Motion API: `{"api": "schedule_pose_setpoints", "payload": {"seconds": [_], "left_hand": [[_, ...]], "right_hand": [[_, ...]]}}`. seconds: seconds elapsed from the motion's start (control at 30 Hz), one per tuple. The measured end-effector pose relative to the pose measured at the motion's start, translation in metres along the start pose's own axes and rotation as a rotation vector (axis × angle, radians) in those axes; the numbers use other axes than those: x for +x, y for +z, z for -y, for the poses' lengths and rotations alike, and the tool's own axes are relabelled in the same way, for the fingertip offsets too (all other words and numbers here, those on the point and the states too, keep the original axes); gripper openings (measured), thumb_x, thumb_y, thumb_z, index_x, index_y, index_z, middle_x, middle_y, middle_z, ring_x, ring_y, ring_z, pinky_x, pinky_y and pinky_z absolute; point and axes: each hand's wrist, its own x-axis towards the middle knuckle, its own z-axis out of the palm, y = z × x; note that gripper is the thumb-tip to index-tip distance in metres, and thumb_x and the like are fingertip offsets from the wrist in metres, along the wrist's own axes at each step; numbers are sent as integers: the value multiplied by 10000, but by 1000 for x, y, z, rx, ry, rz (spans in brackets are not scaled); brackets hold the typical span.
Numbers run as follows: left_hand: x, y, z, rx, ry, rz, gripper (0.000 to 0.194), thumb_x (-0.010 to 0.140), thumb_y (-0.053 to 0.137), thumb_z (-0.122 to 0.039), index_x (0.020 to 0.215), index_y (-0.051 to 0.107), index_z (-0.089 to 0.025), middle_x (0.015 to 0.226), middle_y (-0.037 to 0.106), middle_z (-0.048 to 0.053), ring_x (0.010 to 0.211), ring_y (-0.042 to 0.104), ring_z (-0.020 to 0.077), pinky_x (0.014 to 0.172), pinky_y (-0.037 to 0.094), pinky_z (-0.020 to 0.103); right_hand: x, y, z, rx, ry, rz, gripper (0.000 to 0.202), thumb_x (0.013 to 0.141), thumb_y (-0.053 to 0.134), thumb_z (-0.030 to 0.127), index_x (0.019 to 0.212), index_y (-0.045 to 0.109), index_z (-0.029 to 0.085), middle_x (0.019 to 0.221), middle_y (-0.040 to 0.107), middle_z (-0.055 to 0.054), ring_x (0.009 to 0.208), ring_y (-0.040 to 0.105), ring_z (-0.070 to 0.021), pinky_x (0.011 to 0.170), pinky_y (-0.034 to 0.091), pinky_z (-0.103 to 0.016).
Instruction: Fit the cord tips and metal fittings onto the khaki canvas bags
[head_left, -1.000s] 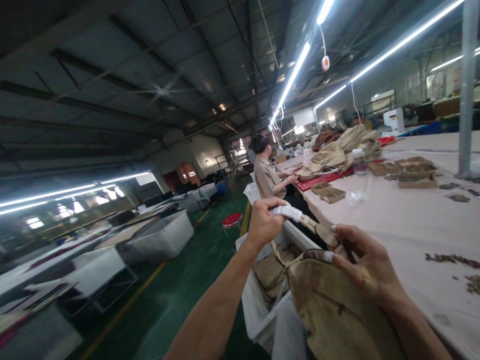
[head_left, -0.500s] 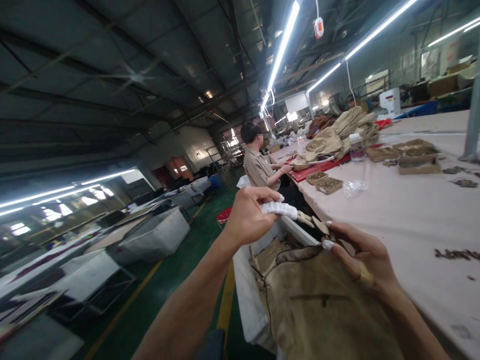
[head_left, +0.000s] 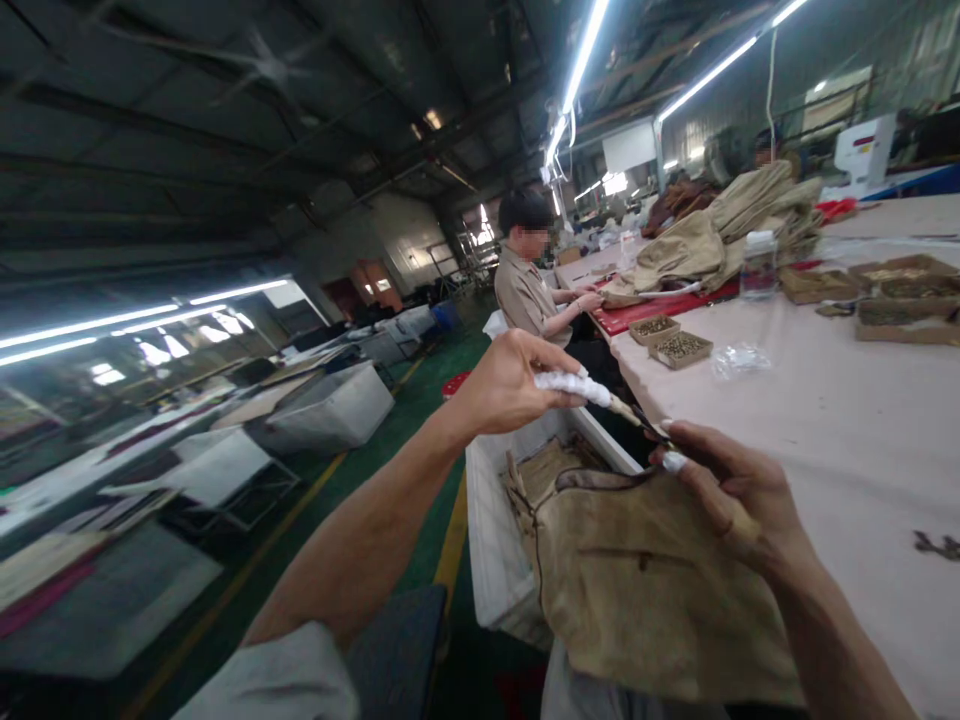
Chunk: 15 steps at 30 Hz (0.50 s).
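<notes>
A tan canvas bag (head_left: 660, 620) with a zip across its front hangs below my hands, near my lap. My left hand (head_left: 510, 385) is closed around a bag handle (head_left: 600, 392) wrapped in white padding, raised above the bag. Bare tan strap runs from the wrapping towards my right hand (head_left: 739, 490). That hand pinches the strap's lower end between thumb and fingers, close to the bag's top edge. White covering shows on some of my fingertips. What lies inside the right hand's pinch is partly hidden.
A white bin (head_left: 499, 565) with tan fabric pieces stands beside the bag. On the pale table (head_left: 817, 450) are small boxes of metal parts (head_left: 679, 347), a clear plastic bag (head_left: 739, 362), a jar (head_left: 757, 268) and piled tan bags (head_left: 697, 235). A co-worker (head_left: 529, 270) sits at the table's edge.
The view has shifted, showing more of my left sleeve and lap. Both hands keep their hold, and the strap between them looks turned more edge-on.
</notes>
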Motion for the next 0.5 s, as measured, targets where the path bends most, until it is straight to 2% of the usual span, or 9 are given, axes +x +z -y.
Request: {"api": "schedule_pose_setpoints", "payload": {"seconds": [0.13, 0.27, 0.4, 0.5], "left_hand": [[3, -5, 3, -5, 33, -3, 275, 676, 896, -218, 935, 842, -144, 900, 805, 88, 752, 705, 215, 657, 521, 280], [-4, -16, 1, 50, 47, 83, 272, 667, 900, -190, 931, 844, -154, 856, 792, 64, 706, 675, 184, 631, 483, 259], [-23, -30, -11, 138, 33, 100, 271, 711, 889, -221, 975, 841, -181, 845, 772, 34, 672, 648, 150, 587, 435, 231], [-42, -41, -29, 187, 92, 78, 225, 778, 850, -239, 1001, 835, -221, 861, 745, 14, 684, 635, 134, 588, 423, 226]], "right_hand": [[8, -4, -14, 24, 94, 49, 381, 926, 693, 343, 1282, 718, 209, 1236, 758, -107, 1105, 743, -283, 1006, 613, -422], [8, 1, -20, 25, 102, 81, 375, 919, 709, 372, 1265, 729, 228, 1238, 758, -104, 1116, 737, -303, 1010, 608, -450], [3, 14, -4, -11, 38, 88, 351, 942, 679, 417, 1241, 747, 246, 1170, 784, -97, 1063, 758, -293, 929, 645, -403], [-6, 27, 14, -13, -47, 47, 341, 946, 671, 419, 1226, 763, 247, 1191, 779, -97, 1085, 754, -291, 910, 651, -369]]}}
